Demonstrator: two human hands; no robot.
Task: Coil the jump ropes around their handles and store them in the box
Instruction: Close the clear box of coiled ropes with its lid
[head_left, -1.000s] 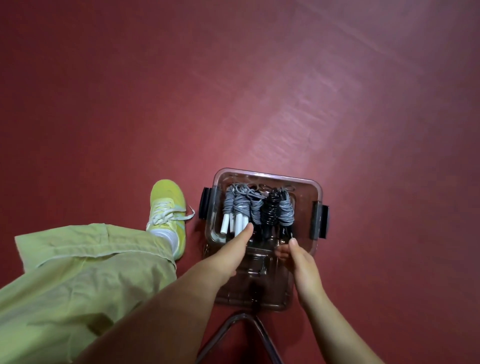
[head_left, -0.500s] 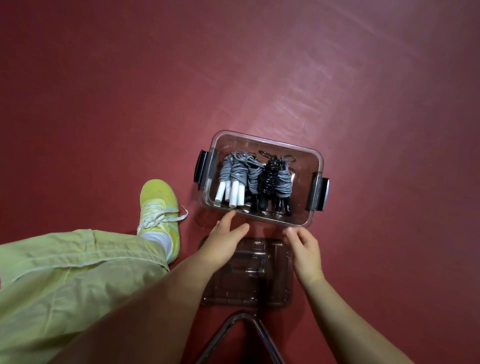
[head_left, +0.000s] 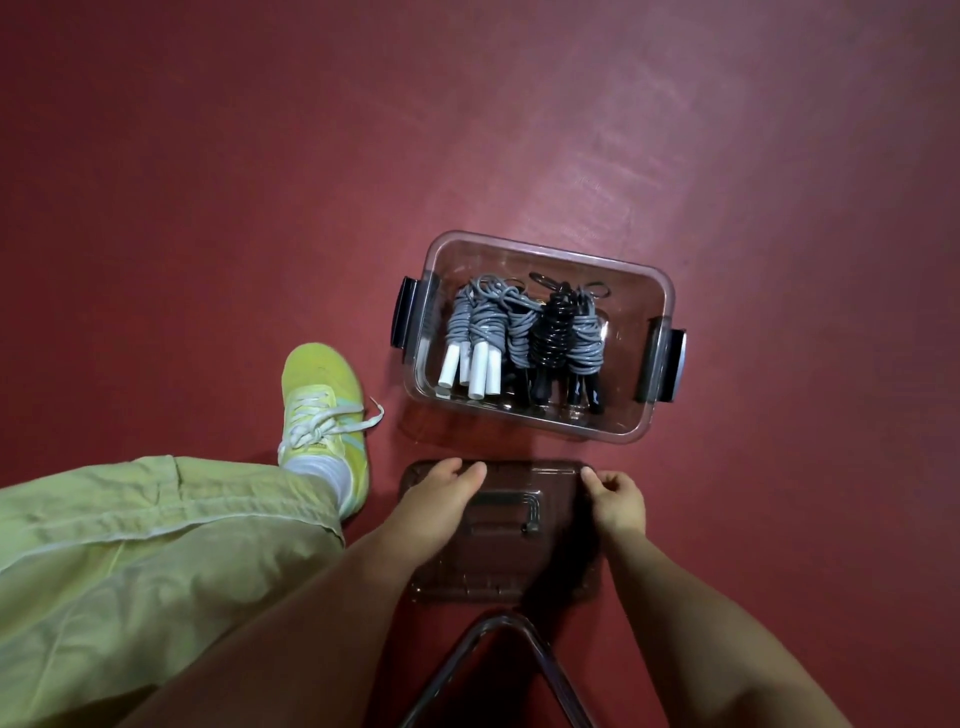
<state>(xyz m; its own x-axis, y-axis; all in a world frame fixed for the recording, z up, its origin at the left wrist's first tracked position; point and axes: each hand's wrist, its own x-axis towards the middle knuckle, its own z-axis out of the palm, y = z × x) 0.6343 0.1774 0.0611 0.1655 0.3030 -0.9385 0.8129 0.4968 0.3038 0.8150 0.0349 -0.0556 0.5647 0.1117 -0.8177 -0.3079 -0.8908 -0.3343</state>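
A clear plastic box (head_left: 660, 291) with black side latches stands on the red floor. Inside it lie several coiled jump ropes: grey ropes on white handles (head_left: 475, 332) at the left, a black rope (head_left: 555, 327) in the middle and a grey rope on black handles (head_left: 587, 343) at the right. The box's clear lid (head_left: 511, 551) lies flat on the floor just in front of it. My left hand (head_left: 441, 501) rests on the lid's far left part, fingertips at its far edge. My right hand (head_left: 618, 501) curls its fingers round the lid's far right corner.
My leg in light green trousers (head_left: 156, 545) and a yellow-green shoe (head_left: 324, 400) are left of the lid and box. A dark curved metal frame (head_left: 498, 660) rises at the bottom centre, just below the lid. Red floor surrounds everything.
Both hands have drawn back from the box's near edge onto the lid. The box now sits farther from me, apart from the lid.
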